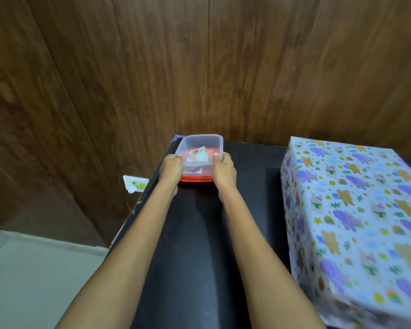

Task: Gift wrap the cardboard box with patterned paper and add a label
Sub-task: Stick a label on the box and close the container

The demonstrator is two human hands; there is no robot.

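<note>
Both arms outstretched over a glossy black tabletop (195,233), left hand (170,168) and right hand (224,170) clasping opposite sides of a clear rectangular plastic container (201,148) at 12 o'clock, fingers curled around its walls. Beneath it, a red plastic lid (195,179); inside, small colourful paper labels (198,155). At 3 o'clock, well apart, the large cardboard box wrapped in pale animal-patterned paper (351,210), resting on the table.

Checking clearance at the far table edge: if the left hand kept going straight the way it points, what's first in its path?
The left hand already grips the clear plastic container, which sits on a red lid. Straight on, past the container's left side, the wood-panelled wall looks next, though depth to it is unclear.
</note>
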